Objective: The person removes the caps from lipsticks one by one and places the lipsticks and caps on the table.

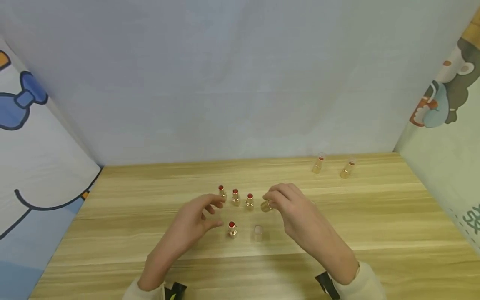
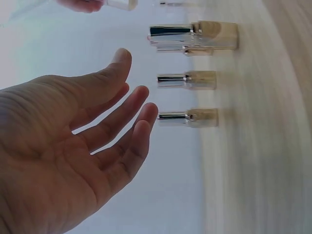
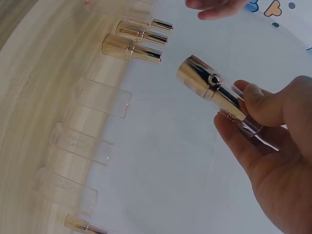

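Observation:
My right hand [image 1: 296,214] pinches a gold lipstick [image 3: 207,83] between thumb and fingers, lifted and tilted, its gold base pointing away from the palm. A clear cap [image 3: 251,126] seems to surround its upper end within the fingers. My left hand [image 1: 193,218] holds nothing; its fingers are spread and loosely bent. Just beyond its thumb stands an uncapped lipstick [image 1: 232,229] with a red tip. Behind it, three more uncapped lipsticks [image 1: 235,197] form a row, the leftmost [image 1: 221,191] close to the left fingertips.
A clear cap [image 1: 258,231] stands on the wooden table [image 1: 150,258] between the hands. More clear caps [image 3: 80,145] stand in a row in the right wrist view. At the back right are two lipsticks under clear caps [image 1: 318,164]. A pale cloth [image 1: 240,91] hangs behind the table.

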`<state>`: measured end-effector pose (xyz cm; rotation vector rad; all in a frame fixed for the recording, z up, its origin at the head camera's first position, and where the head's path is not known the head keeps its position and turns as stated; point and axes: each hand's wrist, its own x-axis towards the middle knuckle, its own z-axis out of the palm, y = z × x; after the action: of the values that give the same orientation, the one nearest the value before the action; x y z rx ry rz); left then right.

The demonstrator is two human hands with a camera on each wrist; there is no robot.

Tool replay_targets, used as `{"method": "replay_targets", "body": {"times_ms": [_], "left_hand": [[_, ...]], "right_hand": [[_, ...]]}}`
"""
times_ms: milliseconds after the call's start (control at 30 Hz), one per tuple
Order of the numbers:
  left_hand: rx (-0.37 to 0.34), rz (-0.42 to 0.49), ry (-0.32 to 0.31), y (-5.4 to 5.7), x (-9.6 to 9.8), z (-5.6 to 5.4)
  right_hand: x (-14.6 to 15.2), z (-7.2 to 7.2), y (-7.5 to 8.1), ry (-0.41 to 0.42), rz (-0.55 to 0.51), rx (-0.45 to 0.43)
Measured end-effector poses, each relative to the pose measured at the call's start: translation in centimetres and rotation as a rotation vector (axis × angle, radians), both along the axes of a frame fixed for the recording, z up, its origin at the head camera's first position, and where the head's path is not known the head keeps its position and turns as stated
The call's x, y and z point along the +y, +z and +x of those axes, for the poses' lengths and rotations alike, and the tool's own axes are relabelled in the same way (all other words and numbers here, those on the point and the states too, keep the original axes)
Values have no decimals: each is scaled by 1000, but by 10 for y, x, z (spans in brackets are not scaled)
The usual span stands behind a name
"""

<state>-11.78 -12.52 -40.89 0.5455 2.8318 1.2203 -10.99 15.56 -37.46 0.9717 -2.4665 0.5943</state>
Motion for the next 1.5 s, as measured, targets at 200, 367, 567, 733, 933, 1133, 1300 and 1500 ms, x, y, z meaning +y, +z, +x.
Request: {"method": "replay_targets", "body": {"times_ms": [200, 367, 567, 733, 933, 1133, 1300, 1500], "left_hand": [[41, 19, 12, 16, 13, -2], [43, 65, -19, 27, 29, -4], [31, 91, -37, 30, 47, -4], [41, 115, -52, 28, 56, -3], [24, 136, -75, 25, 61, -1], [32, 114, -90, 22, 63, -1], [38, 93, -101, 21, 64, 0], [27, 103, -130, 19, 65, -2]], "right_hand": [[0, -3, -4, 31, -73, 37], [-1, -4, -4, 31, -98, 36], [-2, -3, -6, 41, -149, 19], [-6, -2, -7, 92, -207, 7], [-9, 0, -8, 121, -209, 3], [-9, 0, -11, 119, -200, 4], [-9, -1, -12, 114, -197, -12], [-7, -2, -12, 100, -193, -21]]}}
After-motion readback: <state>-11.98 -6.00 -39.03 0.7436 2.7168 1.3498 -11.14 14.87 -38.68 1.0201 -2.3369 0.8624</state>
